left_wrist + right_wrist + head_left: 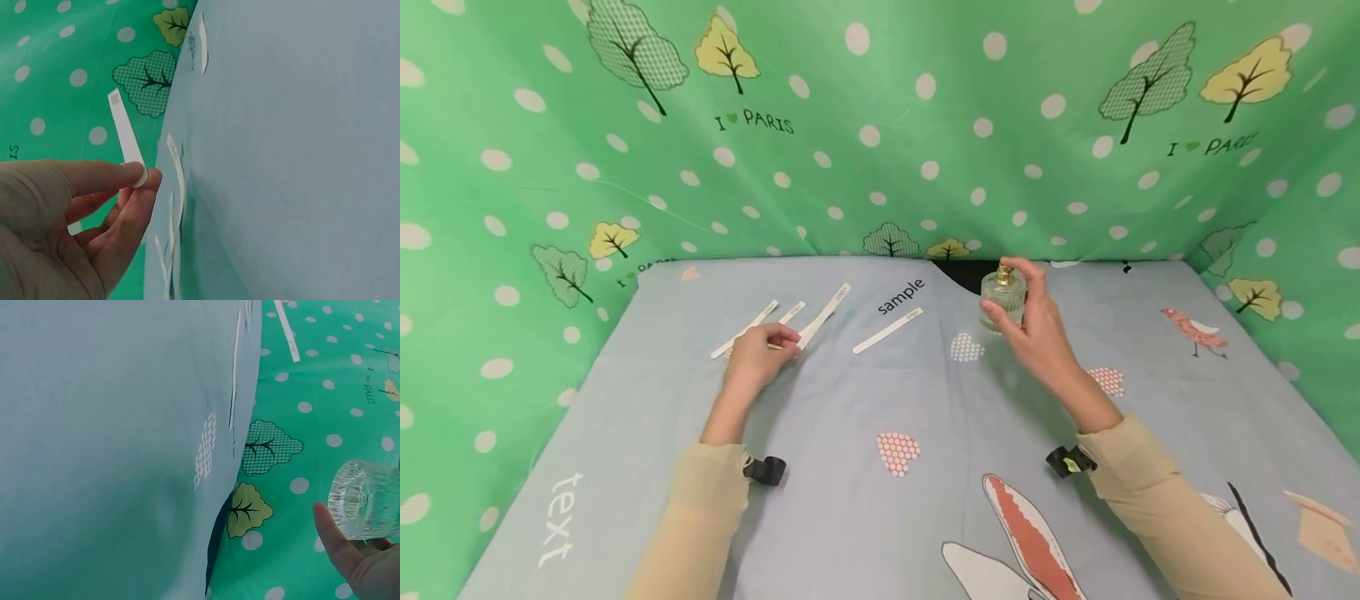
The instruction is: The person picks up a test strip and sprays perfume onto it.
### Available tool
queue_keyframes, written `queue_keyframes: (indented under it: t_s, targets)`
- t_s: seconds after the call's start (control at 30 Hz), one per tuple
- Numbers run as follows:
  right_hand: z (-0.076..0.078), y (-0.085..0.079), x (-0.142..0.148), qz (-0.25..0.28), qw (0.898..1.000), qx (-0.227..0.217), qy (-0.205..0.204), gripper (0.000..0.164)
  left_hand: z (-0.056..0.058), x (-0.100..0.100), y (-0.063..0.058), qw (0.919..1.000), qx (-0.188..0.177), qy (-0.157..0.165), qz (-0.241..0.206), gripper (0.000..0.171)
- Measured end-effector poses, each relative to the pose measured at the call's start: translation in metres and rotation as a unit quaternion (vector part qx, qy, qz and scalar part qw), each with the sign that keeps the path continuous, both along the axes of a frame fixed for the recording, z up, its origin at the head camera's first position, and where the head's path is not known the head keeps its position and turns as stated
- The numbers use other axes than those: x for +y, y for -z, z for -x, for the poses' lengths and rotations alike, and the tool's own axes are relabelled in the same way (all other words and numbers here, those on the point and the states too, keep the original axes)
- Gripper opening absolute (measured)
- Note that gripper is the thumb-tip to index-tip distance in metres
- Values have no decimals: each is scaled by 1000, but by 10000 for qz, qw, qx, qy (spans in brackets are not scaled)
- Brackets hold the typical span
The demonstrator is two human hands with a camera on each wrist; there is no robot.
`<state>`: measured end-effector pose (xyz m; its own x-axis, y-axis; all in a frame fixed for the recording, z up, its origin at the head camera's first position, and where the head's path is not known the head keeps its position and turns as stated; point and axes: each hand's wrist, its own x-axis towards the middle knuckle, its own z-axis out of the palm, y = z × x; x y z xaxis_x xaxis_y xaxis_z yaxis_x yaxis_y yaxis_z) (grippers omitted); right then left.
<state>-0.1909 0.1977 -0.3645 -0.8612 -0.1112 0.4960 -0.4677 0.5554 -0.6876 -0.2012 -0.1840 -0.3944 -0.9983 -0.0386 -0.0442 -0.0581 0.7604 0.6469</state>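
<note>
My left hand (760, 357) pinches the rounded end of a white perfume test strip (127, 139) between thumb and fingertips. The strip's printed square end points away from me. Below that hand, several more test strips (766, 312) lie together on the cloth, partly hidden by the fingers. My right hand (1037, 333) grips a clear ribbed-glass perfume bottle (1002, 300) upright, its index finger on the gold spray top (1003, 273) and its thumb at the near side. In the right wrist view the bottle's thick glass base (350, 500) shows above the tabletop edge.
Another test strip (887, 331) lies alone between the hands, beside the printed word "sample". A pale blue printed cloth (835, 517) covers the table. Green dotted fabric (850, 108) hangs behind it and at both sides.
</note>
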Motion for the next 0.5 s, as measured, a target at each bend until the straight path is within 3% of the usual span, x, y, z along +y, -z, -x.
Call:
queue_keyframes:
  t_s: [0.5]
  targets:
    - [1,2,0,-306,9989,346,39,63,2,24,-19,9975,284,227,-607,15]
